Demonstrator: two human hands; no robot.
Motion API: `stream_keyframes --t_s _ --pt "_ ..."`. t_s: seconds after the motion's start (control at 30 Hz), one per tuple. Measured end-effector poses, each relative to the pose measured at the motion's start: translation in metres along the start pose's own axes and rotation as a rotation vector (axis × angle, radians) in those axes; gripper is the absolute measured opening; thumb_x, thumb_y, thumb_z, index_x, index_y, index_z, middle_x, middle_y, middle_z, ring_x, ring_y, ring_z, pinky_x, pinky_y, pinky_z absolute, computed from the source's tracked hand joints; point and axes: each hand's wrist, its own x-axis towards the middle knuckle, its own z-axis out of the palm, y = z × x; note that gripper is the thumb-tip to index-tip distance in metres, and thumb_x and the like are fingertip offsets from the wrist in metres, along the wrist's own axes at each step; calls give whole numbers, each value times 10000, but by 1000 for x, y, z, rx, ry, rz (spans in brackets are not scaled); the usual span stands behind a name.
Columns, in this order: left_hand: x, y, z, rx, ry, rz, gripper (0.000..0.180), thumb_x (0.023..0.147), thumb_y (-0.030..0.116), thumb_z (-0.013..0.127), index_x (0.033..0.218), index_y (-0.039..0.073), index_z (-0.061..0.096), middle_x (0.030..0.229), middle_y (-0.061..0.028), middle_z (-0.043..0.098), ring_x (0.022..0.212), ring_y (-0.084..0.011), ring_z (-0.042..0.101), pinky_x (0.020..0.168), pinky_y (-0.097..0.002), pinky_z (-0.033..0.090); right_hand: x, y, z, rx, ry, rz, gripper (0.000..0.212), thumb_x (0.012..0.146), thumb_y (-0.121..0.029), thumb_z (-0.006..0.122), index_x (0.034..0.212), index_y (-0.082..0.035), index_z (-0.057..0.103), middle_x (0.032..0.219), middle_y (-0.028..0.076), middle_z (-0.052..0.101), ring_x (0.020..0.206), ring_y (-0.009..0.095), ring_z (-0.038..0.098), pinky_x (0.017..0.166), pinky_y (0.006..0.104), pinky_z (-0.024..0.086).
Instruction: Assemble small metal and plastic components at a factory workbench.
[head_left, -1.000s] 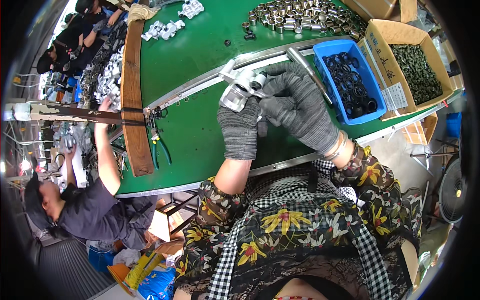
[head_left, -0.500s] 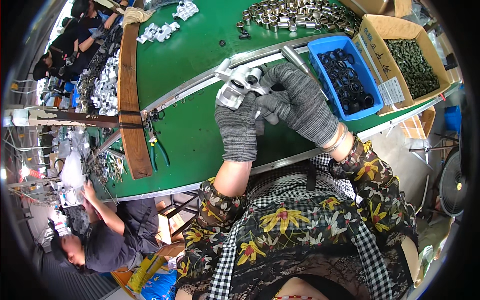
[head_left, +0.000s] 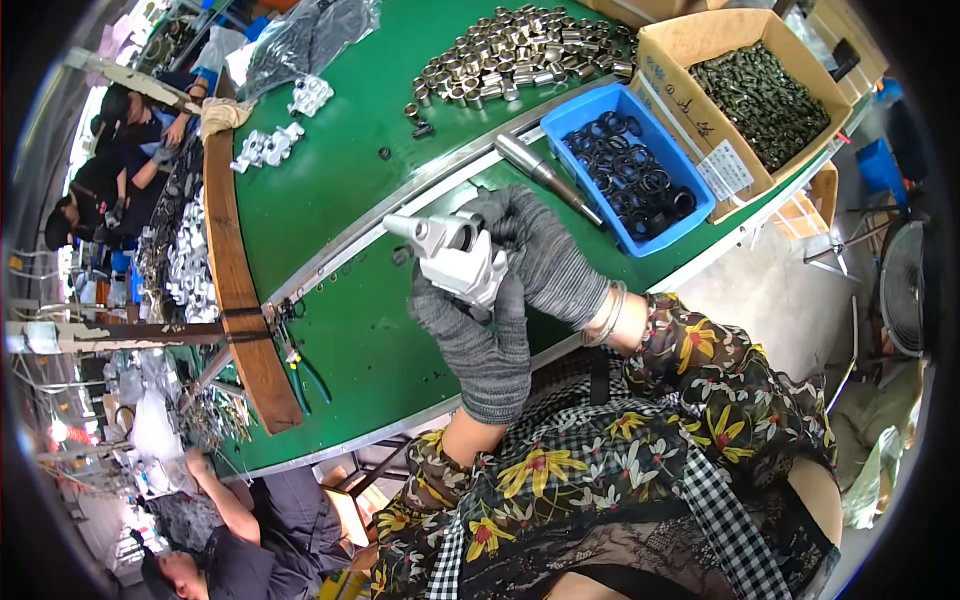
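Note:
Both my hands wear grey knitted gloves and meet over the green bench. A silver metal casting [head_left: 462, 270], with a tapered stub and a round bore, rests in my left hand [head_left: 475, 345], its fingers wrapped round the underside. My right hand [head_left: 545, 250] is closed against the casting's upper right side, fingertips bent in by the bore. Whether a small piece sits between those fingertips is hidden. Just beyond my right hand lies a steel rod tool [head_left: 545, 175] with a thick light end, pointing at the blue bin [head_left: 655, 245] of black rubber rings [head_left: 630, 165].
A cardboard box [head_left: 690, 120] of small dark parts stands right of the bin. Metal sleeves [head_left: 510, 50] are heaped at the back. More castings [head_left: 268, 147] lie far left, near a wooden bar [head_left: 240, 290] and pliers [head_left: 308, 375]. A co-worker [head_left: 240, 540] sits at lower left.
The casting has turned in my hands, its stub now pointing left toward the upper edge. My right fingers have shifted onto its upper right side. The whole view has swung round.

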Motion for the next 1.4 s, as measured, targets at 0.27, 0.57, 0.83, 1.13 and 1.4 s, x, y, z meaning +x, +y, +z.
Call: stream_keyframes --t_s 0.27,0.57,0.83,1.13,1.4 --pt "-7 -2 -14 -155 -97 -170 813 788 299 786 1357 -53 324 1244 -177 462 1147 -272 495 992 -404 398 -3 0 -7 -38 -106 154 365 759 -21 686 1085 -44 525 985 67 557 883 145 565 796 286 503" --pt "32 -21 -23 501 -224 179 980 529 321 927 1313 22 421 1270 -170 407 1171 -313 468 990 -422 439 49 5 -27 -906 -429 317 289 764 -118 669 1036 -19 653 918 213 677 891 327 671 782 384 530" --pt "57 -39 -28 389 -237 168 946 499 415 914 1242 29 474 1222 -190 459 1134 -354 482 965 -456 452 91 -32 -11 -1617 -1482 -233 323 899 -165 553 1165 16 579 1026 202 662 943 245 671 821 353 546" --pt "49 -47 -7 345 -213 -91 945 514 412 900 1227 -20 454 1187 -196 466 1066 -340 480 959 -451 413 244 -49 -51 -1818 -382 -24 238 890 -244 614 1045 -80 688 972 178 680 892 383 641 839 438 510" --pt "37 -48 0 388 -202 -37 918 520 440 887 1213 14 462 1171 -174 502 1093 -329 488 979 -450 407 266 11 -55 -1898 -124 70 252 878 -86 552 1085 -32 685 1122 220 652 1044 349 646 881 424 534"
